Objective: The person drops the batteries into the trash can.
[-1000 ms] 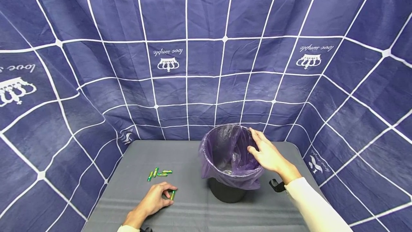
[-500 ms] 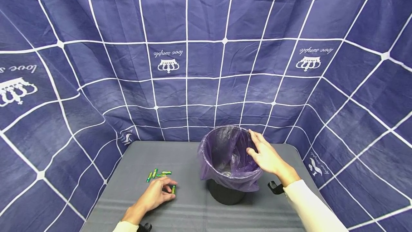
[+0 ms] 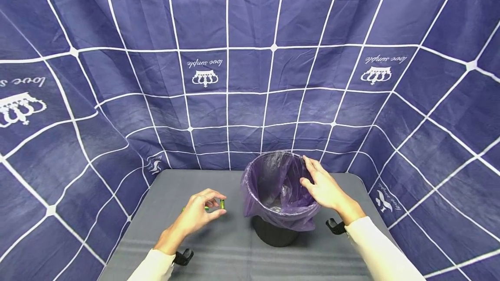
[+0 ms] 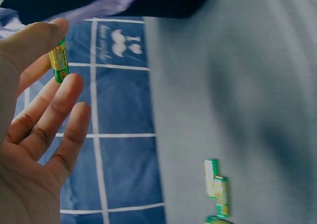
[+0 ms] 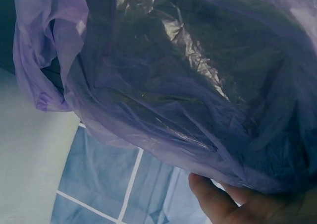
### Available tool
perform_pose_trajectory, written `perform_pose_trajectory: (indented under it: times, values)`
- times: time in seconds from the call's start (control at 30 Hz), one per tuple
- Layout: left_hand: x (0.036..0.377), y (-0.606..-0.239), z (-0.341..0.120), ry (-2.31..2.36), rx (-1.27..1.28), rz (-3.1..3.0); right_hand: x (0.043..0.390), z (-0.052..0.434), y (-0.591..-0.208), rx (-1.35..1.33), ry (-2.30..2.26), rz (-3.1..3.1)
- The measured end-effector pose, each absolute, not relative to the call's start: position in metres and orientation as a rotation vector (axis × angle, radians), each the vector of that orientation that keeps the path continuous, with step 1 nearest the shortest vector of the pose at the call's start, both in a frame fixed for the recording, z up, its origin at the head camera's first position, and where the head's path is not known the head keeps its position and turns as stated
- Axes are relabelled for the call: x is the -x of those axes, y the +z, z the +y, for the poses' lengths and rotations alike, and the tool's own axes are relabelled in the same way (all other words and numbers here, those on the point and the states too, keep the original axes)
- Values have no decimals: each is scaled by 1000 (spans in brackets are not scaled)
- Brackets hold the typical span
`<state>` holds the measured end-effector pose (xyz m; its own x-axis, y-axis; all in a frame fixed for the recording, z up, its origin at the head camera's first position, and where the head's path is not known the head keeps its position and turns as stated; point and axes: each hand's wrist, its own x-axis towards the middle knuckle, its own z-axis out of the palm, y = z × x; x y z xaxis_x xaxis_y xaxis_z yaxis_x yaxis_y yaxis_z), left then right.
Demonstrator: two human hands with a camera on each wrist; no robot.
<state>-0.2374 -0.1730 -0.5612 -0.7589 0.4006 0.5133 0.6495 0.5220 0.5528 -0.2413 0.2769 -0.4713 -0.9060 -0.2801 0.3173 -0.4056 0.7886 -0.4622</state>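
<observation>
My left hand [image 3: 199,211] is raised above the grey table, pinching a small green-and-yellow battery [image 3: 222,204] upright between thumb and fingertips. In the left wrist view that battery [image 4: 59,63] shows clearly, with the other fingers spread beside it. Several more batteries [image 4: 222,196] lie on the table, mostly hidden behind the hand in the head view. To the right stands a black trash bin [image 3: 275,234] lined with a translucent purple bag [image 3: 254,205]. My right hand [image 3: 326,190] rests at the bin's right rim, fingers mostly straight, touching the bag.
The grey table [image 3: 234,259] carries the bin right of its middle. A blue curtain [image 3: 250,73] with white grid lines closes off the back and both sides. A black strap piece [image 3: 335,226] sits at the right wrist, another strap piece [image 3: 183,256] at the left.
My left hand has lifted its battery off the table and moved up and slightly right, toward the bin. The right hand and the bin have stayed in place.
</observation>
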Motion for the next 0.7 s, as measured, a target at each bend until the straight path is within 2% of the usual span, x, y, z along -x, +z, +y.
perform_pose_trajectory:
  times: [0.7]
  values:
    - [262,-472,-137,-1089,953,-2275,241,279,-470,-539,777,-2750]
